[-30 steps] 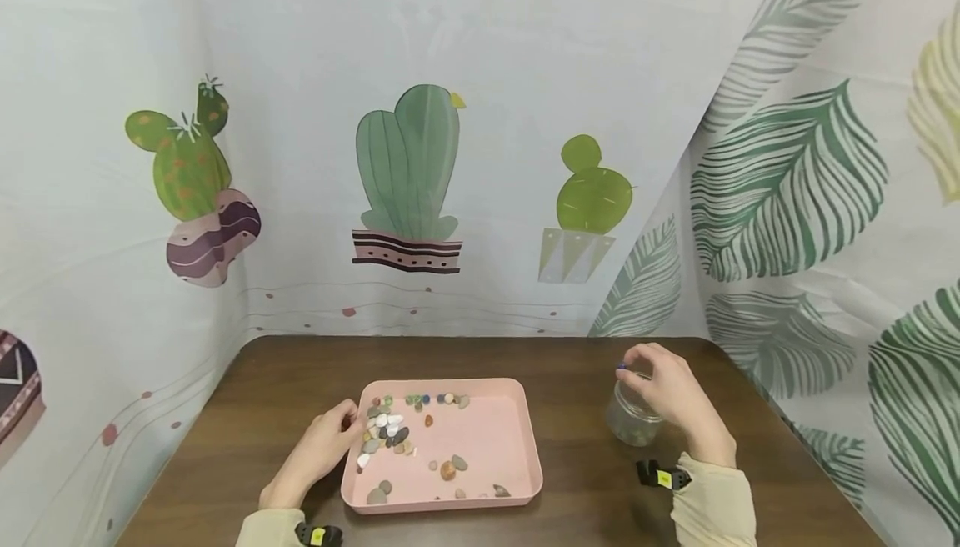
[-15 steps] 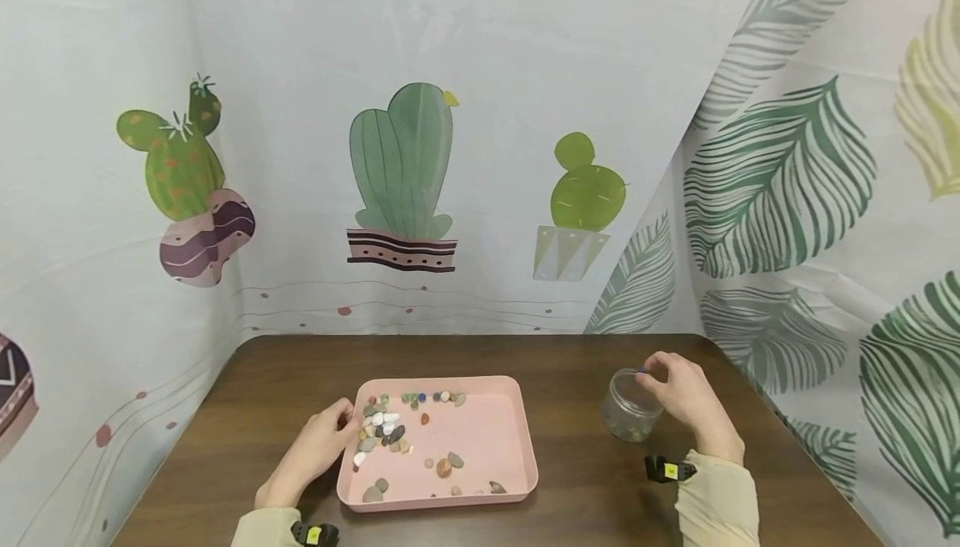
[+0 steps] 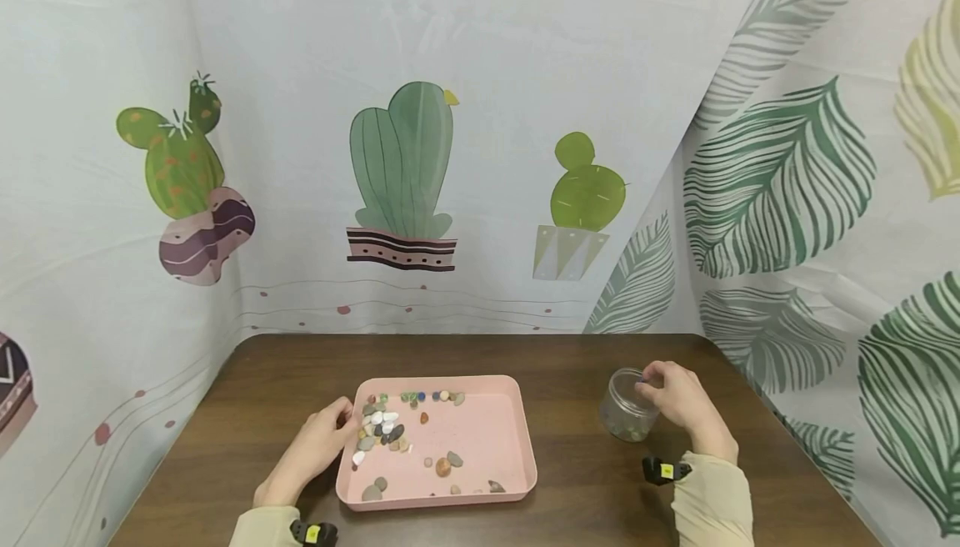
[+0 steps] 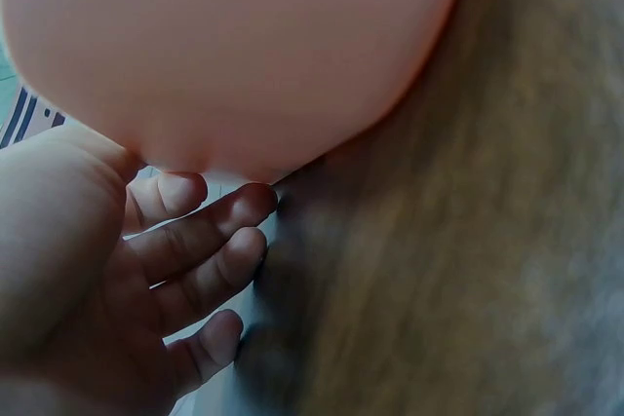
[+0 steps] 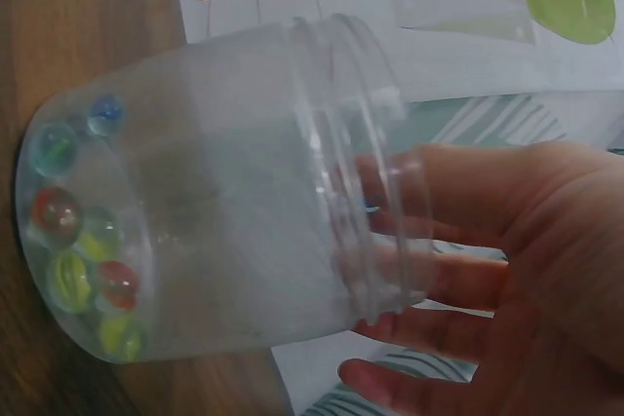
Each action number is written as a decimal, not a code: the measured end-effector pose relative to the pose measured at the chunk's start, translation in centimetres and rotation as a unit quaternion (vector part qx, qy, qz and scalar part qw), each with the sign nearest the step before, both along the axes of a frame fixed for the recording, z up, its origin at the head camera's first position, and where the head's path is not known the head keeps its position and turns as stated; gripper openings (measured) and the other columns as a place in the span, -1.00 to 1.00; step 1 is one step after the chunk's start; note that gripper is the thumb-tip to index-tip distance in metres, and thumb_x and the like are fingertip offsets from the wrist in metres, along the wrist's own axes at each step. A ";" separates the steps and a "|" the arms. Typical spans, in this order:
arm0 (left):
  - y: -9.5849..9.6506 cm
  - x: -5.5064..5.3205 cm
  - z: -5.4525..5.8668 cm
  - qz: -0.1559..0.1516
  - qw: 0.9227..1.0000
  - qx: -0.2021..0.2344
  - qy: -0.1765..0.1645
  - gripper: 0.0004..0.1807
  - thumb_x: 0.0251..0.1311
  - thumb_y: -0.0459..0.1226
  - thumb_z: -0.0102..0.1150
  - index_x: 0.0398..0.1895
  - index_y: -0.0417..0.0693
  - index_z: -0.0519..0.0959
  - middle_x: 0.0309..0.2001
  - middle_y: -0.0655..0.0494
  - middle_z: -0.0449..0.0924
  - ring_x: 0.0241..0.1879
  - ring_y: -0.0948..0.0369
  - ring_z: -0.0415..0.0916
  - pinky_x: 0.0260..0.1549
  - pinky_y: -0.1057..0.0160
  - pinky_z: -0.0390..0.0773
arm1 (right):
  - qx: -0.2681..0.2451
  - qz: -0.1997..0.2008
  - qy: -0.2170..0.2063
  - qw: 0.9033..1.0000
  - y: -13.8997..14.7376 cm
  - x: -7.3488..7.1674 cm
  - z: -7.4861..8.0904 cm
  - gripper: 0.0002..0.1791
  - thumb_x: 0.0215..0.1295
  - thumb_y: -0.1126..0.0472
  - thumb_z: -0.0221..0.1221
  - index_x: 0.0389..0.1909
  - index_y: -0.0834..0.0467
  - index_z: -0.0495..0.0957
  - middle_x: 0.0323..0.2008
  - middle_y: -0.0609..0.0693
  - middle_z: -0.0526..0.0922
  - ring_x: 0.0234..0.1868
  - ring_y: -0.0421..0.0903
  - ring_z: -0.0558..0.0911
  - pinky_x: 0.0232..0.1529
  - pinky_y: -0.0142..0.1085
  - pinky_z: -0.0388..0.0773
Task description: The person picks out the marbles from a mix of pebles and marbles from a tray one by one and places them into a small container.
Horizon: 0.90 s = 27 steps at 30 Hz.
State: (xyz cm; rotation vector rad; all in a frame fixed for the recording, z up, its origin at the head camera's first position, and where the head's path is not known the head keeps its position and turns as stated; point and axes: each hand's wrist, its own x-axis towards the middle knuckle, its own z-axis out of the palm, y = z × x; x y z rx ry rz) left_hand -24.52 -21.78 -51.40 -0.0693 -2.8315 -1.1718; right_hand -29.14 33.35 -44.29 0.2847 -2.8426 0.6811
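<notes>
In the head view my left hand (image 3: 318, 444) is at the left side of a pink tray (image 3: 491, 447), its thumb and index finger on the rim. The left wrist view shows the curled fingers (image 4: 219, 250) against the tray's outer wall (image 4: 244, 56); the thumb tip is hidden. My right hand (image 3: 681, 401) is at the mouth of a clear jar (image 3: 618, 414), pinching a small blue marble (image 5: 371, 208) largely covered by the fingers. Several coloured glass marbles (image 5: 70, 280) lie at the jar's bottom.
Pebbles in white (image 3: 389, 417), grey (image 3: 454, 459) and brown (image 3: 443, 468) lie in the tray, mostly at its left. A row of marbles (image 3: 422, 396) lines its back wall. All stands on a dark wooden table (image 3: 570, 480), with a printed curtain (image 3: 495, 197) behind.
The right hand, with the blue marble, has shifted right and down to the jar's mouth. The left hand stays at the tray's rim. The head view has shifted slightly.
</notes>
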 end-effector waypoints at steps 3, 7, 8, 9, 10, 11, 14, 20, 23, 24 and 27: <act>-0.1 0.0 0.1 0.001 1.000 -0.001 0.004 -0.86 0.27 -0.29 0.10 -0.42 0.00 0.39 -0.58 0.17 0.31 -0.53 0.23 0.28 -0.57 0.28 0.23 | 0.002 0.003 -0.010 1.000 -0.1 -0.2 -0.3 -0.81 0.16 0.20 0.33 -0.31 0.20 0.56 -0.25 0.17 0.59 -0.19 0.16 0.56 -0.20 0.05 0.44; 0.0 0.1 0.2 0.002 1.000 -0.003 0.004 -0.86 0.27 -0.29 0.11 -0.43 0.00 0.38 -0.59 0.17 0.31 -0.54 0.23 0.28 -0.57 0.28 0.23 | 0.004 0.003 -0.019 1.000 -0.2 -0.4 -0.7 -0.81 0.17 0.18 0.33 -0.31 0.19 0.56 -0.20 0.22 0.59 -0.14 0.21 0.55 -0.16 0.09 0.44; 0.1 0.1 0.2 0.003 1.000 -0.002 0.002 -0.86 0.27 -0.29 0.11 -0.43 0.00 0.39 -0.59 0.17 0.31 -0.54 0.23 0.28 -0.57 0.28 0.23 | 0.003 0.001 -0.019 1.000 -0.3 -0.4 -0.8 -0.82 0.17 0.18 0.33 -0.32 0.18 0.56 -0.20 0.22 0.59 -0.14 0.21 0.56 -0.16 0.08 0.44; 0.1 0.1 0.2 0.004 1.000 -0.001 0.000 -0.85 0.28 -0.29 0.11 -0.43 0.00 0.38 -0.59 0.17 0.31 -0.54 0.23 0.28 -0.57 0.29 0.23 | 0.003 0.002 -0.020 1.000 -0.3 -0.4 -0.9 -0.82 0.17 0.18 0.33 -0.32 0.19 0.56 -0.20 0.23 0.59 -0.15 0.20 0.55 -0.17 0.08 0.44; 0.2 0.1 0.3 0.003 1.000 -0.001 -0.001 -0.85 0.28 -0.28 0.11 -0.43 0.00 0.39 -0.59 0.18 0.31 -0.55 0.24 0.28 -0.57 0.29 0.23 | 0.004 0.001 -0.020 1.000 -0.3 -0.4 -0.9 -0.82 0.17 0.17 0.33 -0.33 0.18 0.56 -0.20 0.22 0.59 -0.16 0.19 0.56 -0.17 0.07 0.44; 0.2 0.1 0.3 0.004 1.000 0.001 -0.003 -0.85 0.28 -0.28 0.11 -0.43 0.00 0.39 -0.60 0.18 0.30 -0.56 0.24 0.27 -0.58 0.29 0.22 | 0.005 0.002 -0.018 1.000 -0.4 -0.4 -0.9 -0.83 0.17 0.18 0.32 -0.34 0.18 0.56 -0.22 0.21 0.60 -0.18 0.17 0.56 -0.19 0.06 0.44; 0.3 0.2 0.3 0.003 1.000 0.004 -0.003 -0.85 0.29 -0.29 0.10 -0.43 0.00 0.38 -0.61 0.18 0.30 -0.56 0.24 0.26 -0.59 0.30 0.21 | 0.004 0.005 -0.015 1.000 -0.4 -0.5 -1.0 -0.85 0.18 0.20 0.32 -0.35 0.18 0.57 -0.25 0.18 0.61 -0.22 0.13 0.56 -0.21 0.02 0.45; 0.3 0.1 0.5 0.002 1.000 0.003 0.000 -0.86 0.27 -0.31 0.10 -0.42 -0.02 0.38 -0.60 0.17 0.30 -0.55 0.23 0.27 -0.57 0.28 0.22 | -0.007 0.007 -0.055 0.998 -0.6 -0.8 -1.2 -0.84 0.23 0.18 0.26 -0.31 0.22 0.60 -0.31 0.10 0.63 -0.25 0.07 0.56 -0.26 -0.03 0.46; 0.3 0.2 0.6 0.001 1.000 0.002 -0.003 -0.86 0.27 -0.31 0.10 -0.42 -0.02 0.38 -0.59 0.16 0.30 -0.54 0.22 0.27 -0.56 0.28 0.22 | -0.014 -0.005 -0.078 0.997 -0.7 -0.7 -1.3 -0.83 0.25 0.17 0.24 -0.28 0.22 0.61 -0.31 0.08 0.64 -0.24 0.07 0.57 -0.24 -0.01 0.48; 0.3 0.2 0.6 0.001 1.000 0.002 -0.003 -0.86 0.28 -0.31 0.10 -0.42 -0.02 0.38 -0.59 0.16 0.30 -0.54 0.22 0.27 -0.56 0.28 0.22 | -0.016 -0.007 -0.082 0.996 -0.8 -0.7 -1.3 -0.83 0.25 0.17 0.24 -0.28 0.22 0.61 -0.31 0.09 0.64 -0.24 0.07 0.58 -0.24 0.00 0.48; 0.3 0.2 0.6 0.002 1.000 0.002 -0.003 -0.86 0.27 -0.31 0.10 -0.42 -0.02 0.38 -0.59 0.16 0.30 -0.54 0.23 0.27 -0.57 0.28 0.22 | -0.020 -0.013 -0.094 0.995 -0.9 -0.7 -1.2 -0.82 0.26 0.19 0.24 -0.26 0.24 0.61 -0.30 0.10 0.64 -0.22 0.09 0.59 -0.23 0.01 0.49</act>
